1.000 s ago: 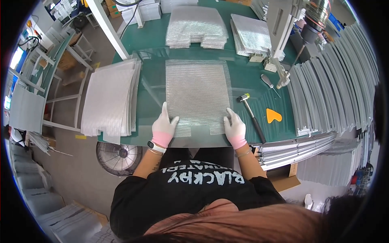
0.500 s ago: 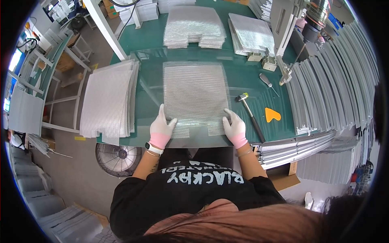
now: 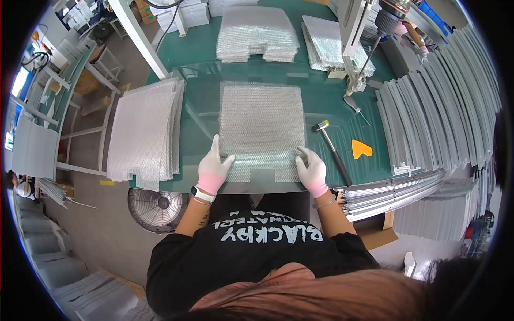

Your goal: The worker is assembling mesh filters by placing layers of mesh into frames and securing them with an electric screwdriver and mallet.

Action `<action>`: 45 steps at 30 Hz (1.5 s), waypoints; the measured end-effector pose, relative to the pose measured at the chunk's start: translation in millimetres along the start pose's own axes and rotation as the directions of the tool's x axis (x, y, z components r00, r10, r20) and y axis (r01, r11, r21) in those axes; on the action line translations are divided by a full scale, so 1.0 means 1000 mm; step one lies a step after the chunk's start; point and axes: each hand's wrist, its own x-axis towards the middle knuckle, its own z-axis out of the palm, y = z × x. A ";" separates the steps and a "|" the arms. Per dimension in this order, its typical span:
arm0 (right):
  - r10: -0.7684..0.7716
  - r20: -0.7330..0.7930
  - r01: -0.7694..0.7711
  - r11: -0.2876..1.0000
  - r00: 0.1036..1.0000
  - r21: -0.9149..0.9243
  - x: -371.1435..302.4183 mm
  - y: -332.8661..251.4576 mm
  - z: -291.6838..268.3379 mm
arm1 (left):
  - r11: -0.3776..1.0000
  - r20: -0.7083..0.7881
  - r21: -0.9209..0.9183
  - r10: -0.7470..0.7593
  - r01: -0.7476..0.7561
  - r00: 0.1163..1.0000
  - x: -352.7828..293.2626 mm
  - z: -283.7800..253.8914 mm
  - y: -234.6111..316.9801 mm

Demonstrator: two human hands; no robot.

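Observation:
A translucent, finely textured rectangular sheet, like bubble wrap or mesh (image 3: 261, 120), lies flat on the table in front of me, with a notch in its near edge. My left hand (image 3: 215, 167), in a white glove with a pink cuff, rests at the sheet's left edge, index finger stretched forward and thumb spread. At the right edge, my right hand (image 3: 311, 170), gloved alike, touches the sheet with fingers extended and apart. The undersides of both hands are hidden.
Similar sheets are stacked at left (image 3: 142, 134) and at the back (image 3: 258, 35). Right of the sheet lie a mallet (image 3: 333, 152), a screwdriver (image 3: 353, 105) and an orange scraper (image 3: 362, 149). A jointed tool arm (image 3: 357, 83) hangs beyond; grey panels (image 3: 428, 112) line the right.
The sheet has shifted slightly to the right between my hands, which have hardly moved. The tool arm at the back right has swung left, over the screwdriver's handle.

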 end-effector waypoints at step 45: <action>-0.082 -0.059 0.063 0.960 0.995 -0.272 -0.034 -0.018 0.012 | 0.968 -0.061 0.090 0.241 -0.236 0.968 -0.012 -0.004 -0.016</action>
